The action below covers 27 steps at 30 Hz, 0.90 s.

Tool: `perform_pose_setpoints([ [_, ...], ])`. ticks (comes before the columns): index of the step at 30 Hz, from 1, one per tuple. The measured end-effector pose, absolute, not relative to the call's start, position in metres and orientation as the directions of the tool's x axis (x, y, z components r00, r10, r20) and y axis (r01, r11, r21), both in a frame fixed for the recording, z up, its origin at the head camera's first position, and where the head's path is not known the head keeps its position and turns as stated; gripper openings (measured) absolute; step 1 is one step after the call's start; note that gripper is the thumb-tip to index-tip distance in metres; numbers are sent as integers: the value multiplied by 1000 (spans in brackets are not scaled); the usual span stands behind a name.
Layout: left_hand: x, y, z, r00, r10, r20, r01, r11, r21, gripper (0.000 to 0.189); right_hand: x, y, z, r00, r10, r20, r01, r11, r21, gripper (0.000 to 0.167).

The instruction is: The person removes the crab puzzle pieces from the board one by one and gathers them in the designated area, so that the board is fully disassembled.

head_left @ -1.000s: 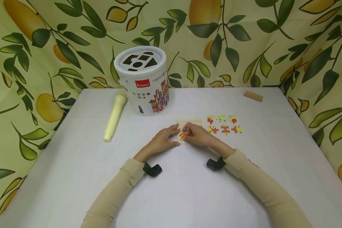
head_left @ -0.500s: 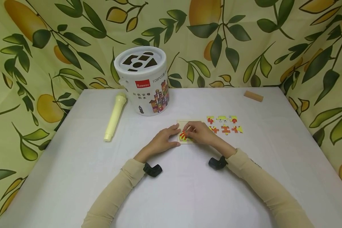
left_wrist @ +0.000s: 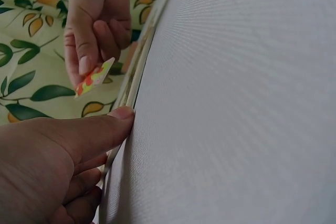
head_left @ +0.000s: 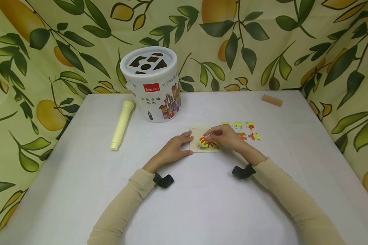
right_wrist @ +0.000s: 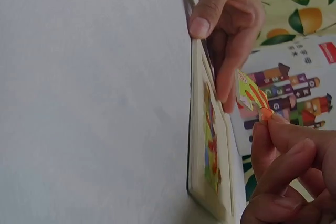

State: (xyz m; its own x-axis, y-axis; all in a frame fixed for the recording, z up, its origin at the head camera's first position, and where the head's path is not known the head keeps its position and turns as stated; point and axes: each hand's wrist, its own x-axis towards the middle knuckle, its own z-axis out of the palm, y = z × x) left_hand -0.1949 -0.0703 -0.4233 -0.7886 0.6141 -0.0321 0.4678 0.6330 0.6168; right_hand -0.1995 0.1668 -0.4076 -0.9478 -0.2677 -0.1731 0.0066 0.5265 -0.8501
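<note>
My left hand [head_left: 173, 149] rests against the left side of a shallow wooden puzzle board [head_left: 194, 139]. Its thumb touches the near corner and its fingers lie along the left rim. Between thumb and fingertips, my right hand [head_left: 226, 136] pinches a small puzzle piece [right_wrist: 252, 93], yellow-green with red stripes. The right wrist view shows this piece raised and tilted above the board. Colourful pieces [right_wrist: 211, 148] lie inside the board's recess. Just right of the board, several loose puzzle pieces [head_left: 250, 125] lie in two rows, partly hidden by my right hand.
A white block bucket [head_left: 154, 88] with shaped holes in its lid stands behind the board. To its left lies a pale yellow microphone-shaped stick [head_left: 122, 126]. A brown wooden block [head_left: 272, 100] sits at the back right. Patterned cloth hangs behind the table.
My right hand has moved right from the board's left part, raising the pinched puzzle piece. The left hand keeps its place at the board's left side. The head view has shifted slightly.
</note>
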Motion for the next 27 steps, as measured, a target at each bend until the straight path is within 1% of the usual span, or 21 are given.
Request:
perform_pose_setpoints([
  [4,-196,-70,-423,-786,618,-23,477,630,613,59,-197,181,-406,-954,-228,-192,47,523,-851,22],
  [10,-196,-71,-424,-783,621,-24,477,624,619,59,-185,209,-404,-955,-156,-253,124,564,-816,30],
  [16,-196,-71,-424,-779,626,-9,486,614,621,59,-171,234,-408,-946,-143,-290,149,604,-783,31],
  [19,-197,-72,-424,-779,626,-17,482,617,622,59,-166,239,-412,-944,-162,-286,126,623,-772,27],
  [24,-196,-72,-423,-778,628,-21,478,613,628,60,-162,238,-415,-957,-191,-221,42,659,-751,20],
  [27,-196,-72,-424,-775,632,-21,484,614,624,60,-160,235,-415,-965,-170,-198,27,690,-723,18],
])
